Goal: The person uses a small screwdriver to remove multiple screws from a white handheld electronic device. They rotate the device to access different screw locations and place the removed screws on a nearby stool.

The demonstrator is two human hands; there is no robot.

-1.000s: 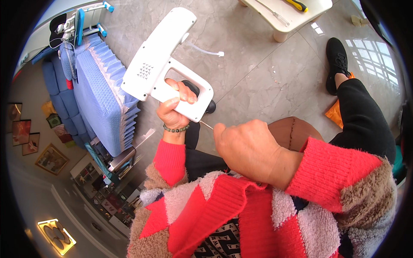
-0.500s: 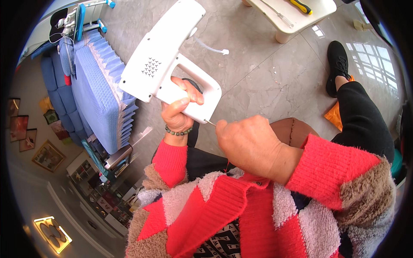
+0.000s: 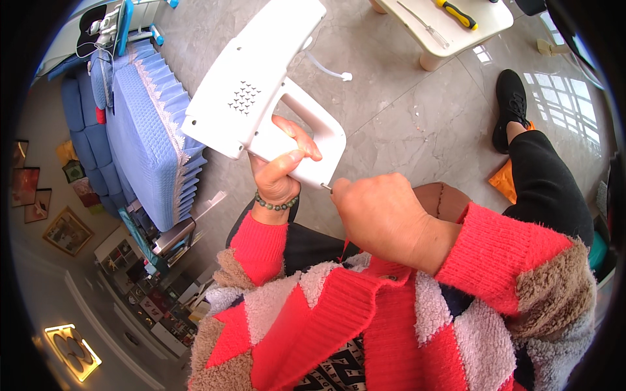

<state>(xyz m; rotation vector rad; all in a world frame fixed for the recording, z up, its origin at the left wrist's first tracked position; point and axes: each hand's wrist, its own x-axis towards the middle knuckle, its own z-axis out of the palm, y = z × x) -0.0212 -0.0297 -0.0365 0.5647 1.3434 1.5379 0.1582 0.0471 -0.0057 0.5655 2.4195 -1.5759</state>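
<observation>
My left hand (image 3: 282, 171) is closed round the grip of a white, gun-shaped plastic device (image 3: 261, 72) with a loop handle and small vent slots. Dark screw holes dot its side, and a pale strap (image 3: 329, 70) hangs from its upper edge. Low in front of me, my right hand (image 3: 385, 208) makes a fist round a thin metal-shafted screwdriver (image 3: 327, 187). Its tip meets the bottom corner of the device's handle; the screwdriver's own handle is hidden inside my fingers.
A cream stool (image 3: 450, 40) at the far right bears a yellow-and-black screwdriver (image 3: 460, 14) and a clear-handled screwdriver (image 3: 427, 26). On the left stands a bed or couch with a blue quilted cover (image 3: 147, 140). An orange bag (image 3: 503, 182) lies near a black shoe (image 3: 510, 107).
The white device and my left hand have shifted slightly to the right. My right hand has turned a little, with the screwdriver tip still at the handle's corner.
</observation>
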